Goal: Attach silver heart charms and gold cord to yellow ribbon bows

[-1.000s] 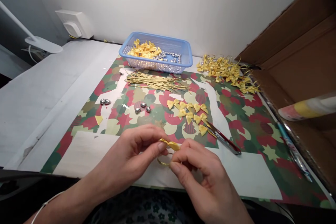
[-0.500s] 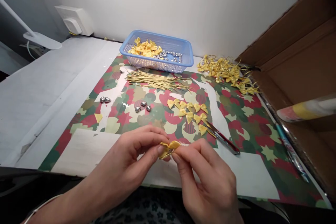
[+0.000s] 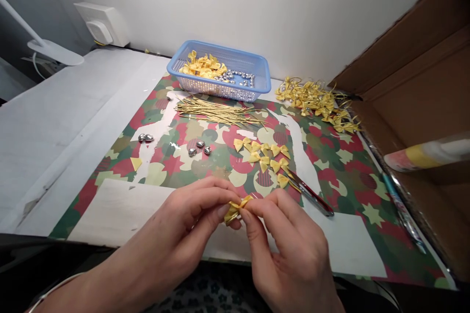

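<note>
Low over the front of the table, my left hand (image 3: 200, 215) pinches the left side of a small yellow ribbon bow (image 3: 233, 210). My right hand (image 3: 290, 244) is closed on the bow's right side, thumb against forefinger. The fingers hide part of the bow. Just beyond my hands lie several loose yellow bows (image 3: 263, 154), with red-handled tweezers (image 3: 312, 195) resting beside the nearest ones. Three silver beads (image 3: 200, 148) sit left of those bows, and more silver beads (image 3: 146, 137) lie farther left. A bundle of gold ties (image 3: 220, 111) stretches across behind them.
At the back stands a blue basket (image 3: 218, 85) holding yellow bows and silver beads. A heap of bows with ties (image 3: 316, 100) lies to its right. Along the right edge are a cardboard box (image 3: 414, 195), a glue bottle (image 3: 422, 155) and a pen (image 3: 404, 210).
The bow has turned slightly between my fingers, its right loop now more covered by my right hand. Both hands stay in nearly the same place. The view has shifted a little.
</note>
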### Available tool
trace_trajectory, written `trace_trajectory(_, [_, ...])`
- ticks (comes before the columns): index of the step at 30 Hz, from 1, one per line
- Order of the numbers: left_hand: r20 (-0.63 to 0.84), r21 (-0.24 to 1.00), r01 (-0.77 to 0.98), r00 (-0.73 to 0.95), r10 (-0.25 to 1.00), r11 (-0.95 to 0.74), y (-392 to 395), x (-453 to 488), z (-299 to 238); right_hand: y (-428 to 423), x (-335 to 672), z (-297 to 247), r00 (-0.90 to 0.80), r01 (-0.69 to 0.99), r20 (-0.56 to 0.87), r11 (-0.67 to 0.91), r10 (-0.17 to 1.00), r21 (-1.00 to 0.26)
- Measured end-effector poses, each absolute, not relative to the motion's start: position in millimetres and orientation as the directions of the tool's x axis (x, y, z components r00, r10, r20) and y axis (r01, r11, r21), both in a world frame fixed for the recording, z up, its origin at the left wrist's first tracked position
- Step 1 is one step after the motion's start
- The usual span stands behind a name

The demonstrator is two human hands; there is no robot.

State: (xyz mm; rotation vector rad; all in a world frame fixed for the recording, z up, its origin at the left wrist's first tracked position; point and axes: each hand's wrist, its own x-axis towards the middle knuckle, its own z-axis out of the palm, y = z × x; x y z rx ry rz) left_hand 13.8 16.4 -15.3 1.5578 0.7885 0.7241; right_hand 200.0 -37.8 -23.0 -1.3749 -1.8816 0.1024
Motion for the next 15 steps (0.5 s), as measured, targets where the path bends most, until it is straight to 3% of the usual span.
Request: trace_trajectory(15, [-0.176,0.982,0.040,0.557,0.812,0.186,19.7,16.2,-11.6,-39.5,194.2,-22.8,-0.070,0.762,0.563,0.408,0.823,-0.502])
